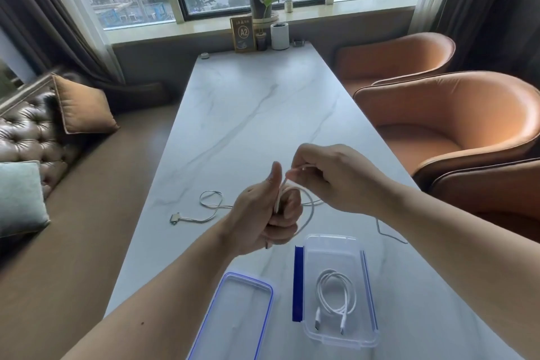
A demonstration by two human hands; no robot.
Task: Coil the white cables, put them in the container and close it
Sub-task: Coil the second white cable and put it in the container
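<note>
A long white marble-patterned table [248,114] carries a clear rectangular plastic container [336,339] with blue clips, holding one coiled white cable [336,295]. Its clear blue-rimmed lid [233,316] lies just left. Above them, the left hand [263,219] is fisted around a looped white cable [306,213]; the right hand [336,178] pinches that cable's strand. Another thin white cable [210,204] lies farther left.

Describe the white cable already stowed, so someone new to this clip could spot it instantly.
Start at the near end of the marble table, where an open clear container sits right of its blue-rimmed lid. The coiled cable lies inside it. Unlike the cable being wound in the hands or the loose one further up the table, it is boxed.
</note>
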